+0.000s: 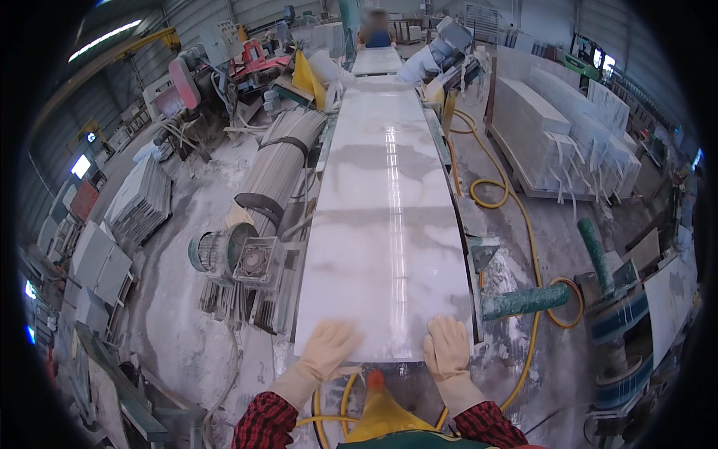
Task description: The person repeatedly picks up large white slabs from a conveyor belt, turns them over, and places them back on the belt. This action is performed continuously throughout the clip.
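A long polished stone slab (374,277), white with grey patches, stretches away from me on a conveyor-like bed. Both my hands wear pale rubber gloves. On the slab's near left corner lies my left hand (329,350), its fingers extended but smeared by motion, with the thumb by the front edge. My right hand (447,348) rests at the near right corner, fingers stretched flat on the surface. Neither hand is wrapped round anything.
Left of the slab stand a dusty motor (224,251) and a strapped bundle of strips (277,161). A green pipe (523,301) and yellow hose (532,262) lie right, below stacked stone blocks (538,135). A person (375,31) stands at the far end.
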Available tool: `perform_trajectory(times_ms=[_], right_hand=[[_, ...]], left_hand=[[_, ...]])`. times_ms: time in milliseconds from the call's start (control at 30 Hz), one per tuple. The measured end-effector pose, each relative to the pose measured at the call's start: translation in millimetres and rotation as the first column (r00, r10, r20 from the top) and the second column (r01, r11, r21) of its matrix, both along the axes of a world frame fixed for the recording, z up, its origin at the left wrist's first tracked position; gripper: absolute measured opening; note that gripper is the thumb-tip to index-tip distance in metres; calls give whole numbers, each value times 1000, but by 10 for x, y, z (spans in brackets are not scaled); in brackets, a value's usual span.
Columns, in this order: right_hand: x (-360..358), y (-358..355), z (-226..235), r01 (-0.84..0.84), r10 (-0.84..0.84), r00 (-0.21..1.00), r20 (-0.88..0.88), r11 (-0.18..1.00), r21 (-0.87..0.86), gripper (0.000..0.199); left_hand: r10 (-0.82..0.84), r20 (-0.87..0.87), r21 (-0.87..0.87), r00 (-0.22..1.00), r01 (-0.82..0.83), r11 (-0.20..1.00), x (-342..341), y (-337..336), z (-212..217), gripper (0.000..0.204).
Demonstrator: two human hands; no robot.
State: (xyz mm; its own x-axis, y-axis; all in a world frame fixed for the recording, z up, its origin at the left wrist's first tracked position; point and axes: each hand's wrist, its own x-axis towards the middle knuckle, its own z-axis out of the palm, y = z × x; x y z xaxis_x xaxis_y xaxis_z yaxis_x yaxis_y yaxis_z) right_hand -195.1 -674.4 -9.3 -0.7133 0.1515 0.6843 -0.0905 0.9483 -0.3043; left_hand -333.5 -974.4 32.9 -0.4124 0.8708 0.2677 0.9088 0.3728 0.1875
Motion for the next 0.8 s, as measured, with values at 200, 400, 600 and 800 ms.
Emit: perform_trajectory(times_ms=[200, 400, 600, 800], right_hand=[[326, -82, 290, -187, 191, 981, -17, 935, -302, 21], [1140, -464, -538, 573, 355, 764, 539, 12, -820, 33], [443, -630, -910, 162, 159, 986, 56, -795, -584, 63], [347, -715, -704, 125, -27, 970, 243, -801, -585, 50]], left_hand=[[-8, -21, -202, 1000, 4, 979, -37, -18, -39, 89], [-24, -3, -173, 1000, 23, 985, -43, -34, -81, 86], [-82, -42, -28, 996, 81, 996, -113, 0, -224, 65], [-105, 12, 8, 994, 105, 994, -132, -40, -231, 63]])
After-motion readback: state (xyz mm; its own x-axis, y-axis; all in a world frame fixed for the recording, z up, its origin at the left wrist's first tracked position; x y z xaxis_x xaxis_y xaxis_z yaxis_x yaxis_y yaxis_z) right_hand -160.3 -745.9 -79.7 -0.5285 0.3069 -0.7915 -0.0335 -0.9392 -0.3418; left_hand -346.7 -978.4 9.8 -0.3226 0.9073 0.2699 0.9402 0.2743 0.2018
